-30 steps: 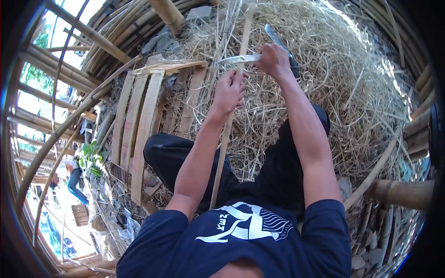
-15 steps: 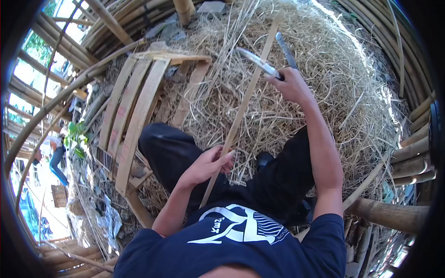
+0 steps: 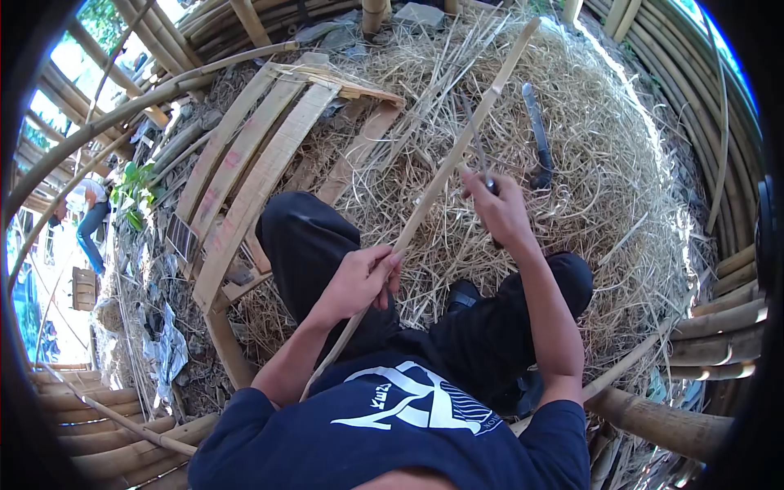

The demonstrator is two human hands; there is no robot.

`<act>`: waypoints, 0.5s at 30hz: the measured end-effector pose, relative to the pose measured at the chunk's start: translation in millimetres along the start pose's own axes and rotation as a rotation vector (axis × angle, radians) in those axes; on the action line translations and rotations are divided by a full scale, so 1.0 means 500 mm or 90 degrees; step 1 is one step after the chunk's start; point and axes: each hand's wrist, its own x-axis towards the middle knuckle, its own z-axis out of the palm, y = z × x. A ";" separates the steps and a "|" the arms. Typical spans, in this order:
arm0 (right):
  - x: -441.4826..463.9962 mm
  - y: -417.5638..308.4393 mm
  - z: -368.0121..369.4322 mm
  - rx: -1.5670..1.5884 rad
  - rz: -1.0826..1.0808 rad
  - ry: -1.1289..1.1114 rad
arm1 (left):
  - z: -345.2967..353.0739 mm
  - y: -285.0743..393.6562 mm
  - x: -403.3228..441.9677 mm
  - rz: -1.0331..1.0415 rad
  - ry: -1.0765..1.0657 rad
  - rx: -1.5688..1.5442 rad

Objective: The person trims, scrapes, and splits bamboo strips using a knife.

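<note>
A long bamboo strip [image 3: 441, 175] slants from beside my body up to the far right. My left hand [image 3: 359, 280] is closed around its lower part, over my bent knee. In my right hand [image 3: 502, 214] is the dark handle of a knife [image 3: 476, 135], whose thin blade points away from me, close to the right side of the strip. Whether the blade touches the strip, I cannot tell. A second blade, a machete [image 3: 536, 126] with a dark curved handle, lies on the shavings beyond my right hand.
Pale bamboo shavings [image 3: 604, 212] cover the ground in front of me. On the left stands a low wooden slatted frame [image 3: 253, 171]. A thick bamboo pole [image 3: 661, 418] lies at the lower right. Bamboo walls surround the place, and another person [image 3: 91, 220] bends over at far left.
My right hand has come nearer to me with the knife, and its blade has swung from pointing left to pointing away. The strip's far end has shifted right. The machete now shows fully.
</note>
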 end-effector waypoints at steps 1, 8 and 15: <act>-0.009 -0.008 0.008 0.109 0.060 -0.092 | -0.003 0.017 0.009 0.016 0.016 0.018; -0.014 -0.017 0.042 0.282 0.091 -0.228 | 0.031 0.078 0.072 0.060 0.016 0.054; 0.025 -0.008 -0.018 0.559 0.140 -0.109 | -0.014 0.026 0.025 -0.025 -0.136 -0.043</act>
